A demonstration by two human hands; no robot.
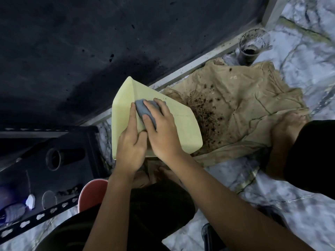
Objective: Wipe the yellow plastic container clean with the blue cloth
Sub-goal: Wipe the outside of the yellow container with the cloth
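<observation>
Head view: the right hand (pixel 163 129) presses the wadded blue cloth (pixel 145 111) onto the upturned yellow plastic container (pixel 181 131), fingers curled over it, while the left hand (pixel 130 147) grips the container's near-left edge. The container sits tilted above a soil-speckled tan sheet (pixel 235 109) spread to its right on the floor

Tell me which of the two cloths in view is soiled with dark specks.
The tan cloth spread on the floor, dotted with dark specks beside the yellow container. The blue cloth is the small wad under the right hand.

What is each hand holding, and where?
Left hand grips the yellow container at its near edge; right hand presses the bunched blue cloth against its side.
</observation>
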